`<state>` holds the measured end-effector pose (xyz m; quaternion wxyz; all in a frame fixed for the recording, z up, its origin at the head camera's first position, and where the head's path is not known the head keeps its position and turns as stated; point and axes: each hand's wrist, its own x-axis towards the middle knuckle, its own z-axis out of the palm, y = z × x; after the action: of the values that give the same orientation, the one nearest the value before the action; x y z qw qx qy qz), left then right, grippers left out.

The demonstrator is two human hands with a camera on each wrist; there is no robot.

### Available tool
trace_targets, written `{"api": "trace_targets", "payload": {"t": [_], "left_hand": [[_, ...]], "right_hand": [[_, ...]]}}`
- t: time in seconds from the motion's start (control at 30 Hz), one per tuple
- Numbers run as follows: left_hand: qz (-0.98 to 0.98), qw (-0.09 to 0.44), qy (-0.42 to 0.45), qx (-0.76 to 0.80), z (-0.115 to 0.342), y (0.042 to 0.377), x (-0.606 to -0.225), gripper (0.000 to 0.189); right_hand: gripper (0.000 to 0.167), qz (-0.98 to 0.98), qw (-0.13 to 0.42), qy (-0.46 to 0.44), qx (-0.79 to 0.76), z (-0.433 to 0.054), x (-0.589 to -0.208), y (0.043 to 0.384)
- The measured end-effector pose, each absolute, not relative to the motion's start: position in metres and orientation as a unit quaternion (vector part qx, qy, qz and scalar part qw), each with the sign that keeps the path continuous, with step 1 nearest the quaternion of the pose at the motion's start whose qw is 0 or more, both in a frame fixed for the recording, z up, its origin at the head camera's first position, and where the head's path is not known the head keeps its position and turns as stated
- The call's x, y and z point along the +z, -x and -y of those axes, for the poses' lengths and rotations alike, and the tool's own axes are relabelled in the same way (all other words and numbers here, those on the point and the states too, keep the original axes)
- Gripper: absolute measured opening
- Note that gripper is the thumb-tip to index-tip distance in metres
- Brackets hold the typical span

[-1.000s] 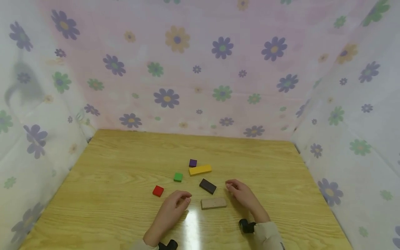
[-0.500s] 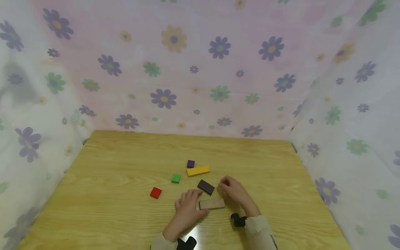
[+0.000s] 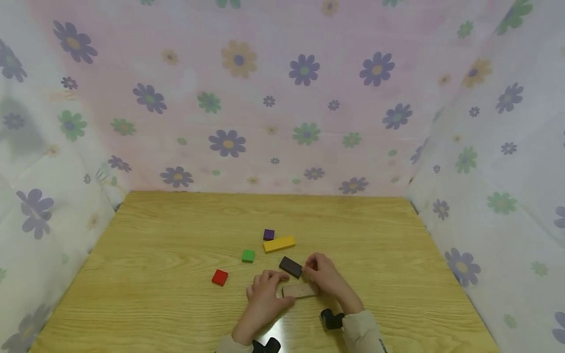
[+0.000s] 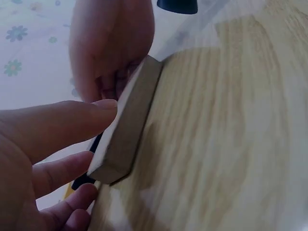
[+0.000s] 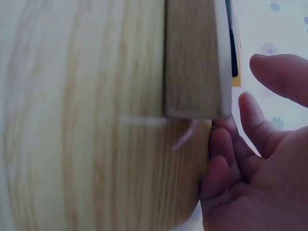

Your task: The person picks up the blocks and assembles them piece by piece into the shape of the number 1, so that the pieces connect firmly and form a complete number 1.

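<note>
Straddling beige block (image 3: 299,291), left hand (image 3: 264,297) spread

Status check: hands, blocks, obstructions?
Left hand straddling left end of tan block; right hand beside black block, neither visibly gripping. Both blocks on tabletop. Possible obstruction: black block close beyond tan one.

The left hand (image 3: 265,296) is spread, the right hand (image 3: 326,276) loosely curved.

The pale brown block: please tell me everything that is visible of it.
The pale brown block is a long, plain rectangular bar, apparently wooden, lying flat on the table. The left hand is spread around its left end; the right hand partly hides its right end in the head view. Contact with either hand is unclear.
</note>
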<state>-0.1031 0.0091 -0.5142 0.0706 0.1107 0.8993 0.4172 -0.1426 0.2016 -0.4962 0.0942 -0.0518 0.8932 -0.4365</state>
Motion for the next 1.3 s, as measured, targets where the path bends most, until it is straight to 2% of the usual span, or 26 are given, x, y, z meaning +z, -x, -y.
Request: {"api": "trace_targets", "payload": {"t": [0.13,0.23,0.5,0.8,1.1,1.3], "left_hand": [[-0.910,0.054,-0.109,0.396,-0.015,0.102,-0.517,0.040],[-0.920,0.033,-0.107,0.377,-0.019,0.103,-0.520,0.035],[-0.922,0.020,-0.123,0.366,-0.018,0.102,-0.526,0.028],[-0.912,0.014,-0.152,0.381,-0.005,0.096,-0.525,0.027],[-0.905,0.014,-0.173,0.388,0.004,0.095,-0.526,0.029],[-0.906,0.031,-0.175,0.385,0.006,0.096,-0.525,0.030]], "right_hand": [[0.048,-0.909,0.088,0.070,-0.400,-0.198,-0.498,0.146],[0.060,-0.919,0.090,0.087,-0.375,-0.197,-0.500,0.148],[0.063,-0.904,0.115,0.128,-0.392,-0.194,-0.504,0.153],[0.065,-0.915,0.134,0.113,-0.363,-0.182,-0.498,0.155],[0.078,-0.933,0.146,0.112,-0.308,-0.170,-0.496,0.156],[0.071,-0.936,0.152,0.105,-0.300,-0.166,-0.495,0.154]]}}
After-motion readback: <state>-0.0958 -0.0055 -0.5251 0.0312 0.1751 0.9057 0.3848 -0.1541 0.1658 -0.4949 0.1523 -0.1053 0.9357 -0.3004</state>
